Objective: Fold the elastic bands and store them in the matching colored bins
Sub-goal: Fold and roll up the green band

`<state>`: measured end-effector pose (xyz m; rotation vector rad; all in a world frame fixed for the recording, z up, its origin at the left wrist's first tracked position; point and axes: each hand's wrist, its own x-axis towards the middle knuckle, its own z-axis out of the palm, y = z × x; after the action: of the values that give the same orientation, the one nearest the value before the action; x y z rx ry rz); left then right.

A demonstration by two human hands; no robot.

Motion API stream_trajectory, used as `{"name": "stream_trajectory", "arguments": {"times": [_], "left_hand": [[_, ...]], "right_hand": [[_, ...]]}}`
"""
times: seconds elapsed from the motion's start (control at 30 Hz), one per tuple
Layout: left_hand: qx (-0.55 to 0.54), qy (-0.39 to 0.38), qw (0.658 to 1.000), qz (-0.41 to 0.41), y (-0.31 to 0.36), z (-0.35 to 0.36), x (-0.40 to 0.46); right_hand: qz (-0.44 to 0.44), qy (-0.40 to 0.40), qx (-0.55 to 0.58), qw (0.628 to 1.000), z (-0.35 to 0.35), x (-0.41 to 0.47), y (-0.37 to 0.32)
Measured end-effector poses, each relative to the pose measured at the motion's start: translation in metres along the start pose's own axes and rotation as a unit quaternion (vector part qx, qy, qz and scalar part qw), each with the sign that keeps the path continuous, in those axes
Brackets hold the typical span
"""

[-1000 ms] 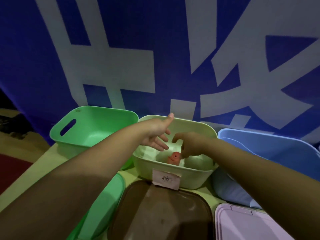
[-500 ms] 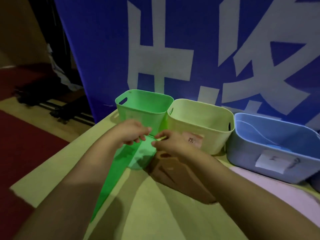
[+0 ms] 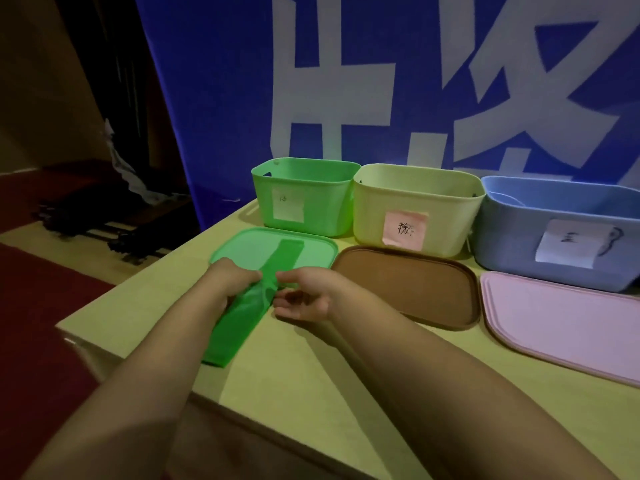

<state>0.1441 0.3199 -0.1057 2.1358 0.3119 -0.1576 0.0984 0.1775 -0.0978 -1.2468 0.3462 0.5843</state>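
Left hand [image 3: 232,282] pinches the flat, smooth green elastic band [image 3: 242,317], which lies from the table [image 3: 311,393] onto the rounded green lid [image 3: 311,245]. Right hand [image 3: 306,296] hovers beside it, fingers relaxed, holding nothing. Behind stand green bin [image 3: 301,199], yellow bin [image 3: 415,206] and blue bin [image 3: 554,233], paper-labelled.

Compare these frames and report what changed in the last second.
Both hands left the yellow-green bin. The left hand now grips the green band lying across the green lid; the right hand is open beside it. Bins and lids stayed put.
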Motion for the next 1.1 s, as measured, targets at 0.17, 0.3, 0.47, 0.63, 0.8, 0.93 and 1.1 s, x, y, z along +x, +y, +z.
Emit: {"name": "stream_trajectory", "arguments": {"times": [0.17,0.3,0.47,0.63,0.8,0.93,1.1], "left_hand": [[-0.172,-0.098,0.98,0.025,0.009,-0.015,-0.026],[-0.235,-0.079,0.954,0.168,0.035,-0.026,-0.07],[-0.252,-0.143,0.91,0.297,0.064,-0.029,-0.137],[-0.183,-0.165,0.891,0.381,0.061,-0.006,-0.193],[-0.22,-0.211,0.857,0.415,0.051,0.036,-0.24],[-0.285,-0.231,0.841,0.397,0.04,0.076,-0.262],[-0.391,-0.332,0.802,0.306,0.045,0.103,-0.273]], "right_hand": [[-0.094,0.038,-0.023,0.995,0.017,-0.01,0.007],[-0.146,-0.004,0.145,0.979,0.009,-0.042,0.001],[-0.151,-0.034,0.243,0.958,-0.016,-0.09,-0.002],[-0.237,-0.047,0.202,0.949,-0.044,-0.141,0.002],[-0.328,0.006,0.174,0.928,-0.072,-0.192,0.021],[-0.416,0.054,0.136,0.897,-0.096,-0.233,0.044],[-0.519,0.047,0.055,0.852,-0.119,-0.265,0.073]]}}
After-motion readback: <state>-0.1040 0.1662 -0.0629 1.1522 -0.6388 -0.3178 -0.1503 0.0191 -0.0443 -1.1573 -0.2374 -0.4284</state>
